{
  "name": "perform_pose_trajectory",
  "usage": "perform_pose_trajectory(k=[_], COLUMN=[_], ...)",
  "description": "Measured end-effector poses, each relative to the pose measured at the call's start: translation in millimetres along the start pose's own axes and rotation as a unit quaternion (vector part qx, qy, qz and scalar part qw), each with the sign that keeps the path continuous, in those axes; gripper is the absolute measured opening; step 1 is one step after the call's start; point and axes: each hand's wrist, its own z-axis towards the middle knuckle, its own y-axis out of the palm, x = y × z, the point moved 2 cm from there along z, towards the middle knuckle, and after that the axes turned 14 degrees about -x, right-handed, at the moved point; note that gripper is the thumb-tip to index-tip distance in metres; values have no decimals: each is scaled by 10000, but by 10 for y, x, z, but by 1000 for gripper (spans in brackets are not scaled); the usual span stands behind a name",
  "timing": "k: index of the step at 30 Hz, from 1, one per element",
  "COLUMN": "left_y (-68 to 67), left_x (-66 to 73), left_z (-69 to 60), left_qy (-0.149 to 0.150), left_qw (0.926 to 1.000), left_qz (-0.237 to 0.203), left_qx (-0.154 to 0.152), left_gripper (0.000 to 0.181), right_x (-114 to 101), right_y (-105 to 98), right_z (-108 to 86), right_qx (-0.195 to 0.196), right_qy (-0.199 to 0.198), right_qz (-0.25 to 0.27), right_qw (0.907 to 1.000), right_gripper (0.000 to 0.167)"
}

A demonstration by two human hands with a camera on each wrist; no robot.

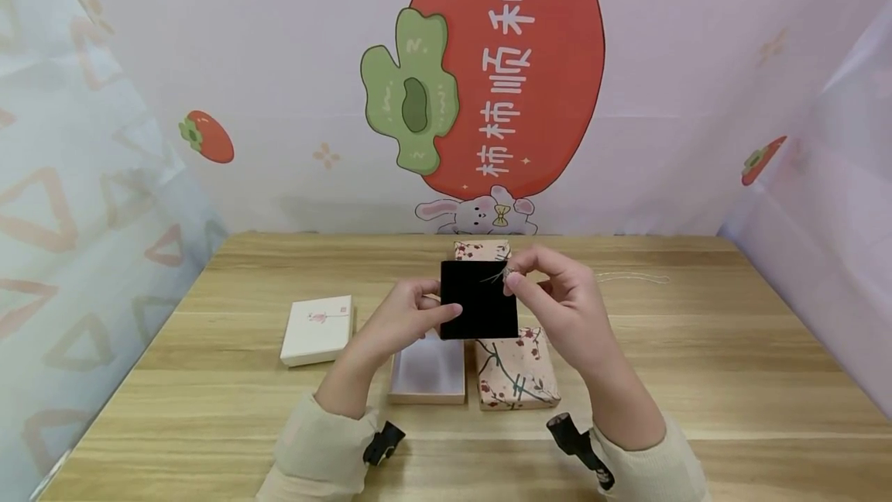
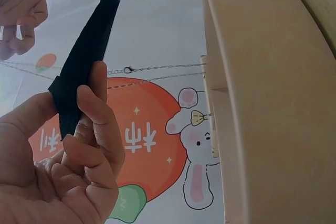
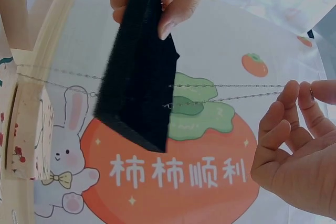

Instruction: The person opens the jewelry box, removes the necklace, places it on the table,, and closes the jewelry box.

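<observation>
A square black pad [image 1: 479, 304], velvety on its surface, is pinched between the thumb and fingers of my left hand [image 1: 407, 316]. My right hand [image 1: 567, 304] pinches a thin silver chain [image 3: 231, 92] between thumb and fingertip at the pad's upper right corner. In the right wrist view two strands stretch from those fingers to the pad, and strands show again on its far side. A small clasp [image 2: 128, 70] shows on the chain in the left wrist view. Whether the chain passes through the pad or behind it, I cannot tell.
Below the hands sit an open, pale-lined box base [image 1: 427, 370] and a floral box [image 1: 517, 370]. Another floral box [image 1: 482, 250] stands behind the pad. On the left is a white box [image 1: 317, 328]; at back right lies another thin chain [image 1: 632, 277] on the wooden table [image 1: 732, 378].
</observation>
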Motion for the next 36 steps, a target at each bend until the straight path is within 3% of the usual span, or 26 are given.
perform_pose_trajectory(k=[10,18,25,32,36], left_y=[-19,0,-1,0,-2], left_x=[-18,-19,-41,-43,-44], left_z=[8,25,26,27,22], left_qy=[-95,-211,-218,-224,-222], left_qw=[9999,9997,9995,9994,9991], left_qz=[137,118,183,208,276], left_qx=[-17,-64,-104,-172,-219], left_gripper=[23,24,28,29,27], right_x=[-84,-135,-167,-158,-151], right_y=[-7,-42,-49,-78,-86], right_z=[-11,-29,-16,-10,-7], right_qx=[82,120,155,215,278], right_qy=[-211,-598,-1014,-1031,-1241], right_qz=[52,342,563,585,798], right_qw=[9997,9976,9931,9927,9887], right_gripper=[14,31,27,25,21])
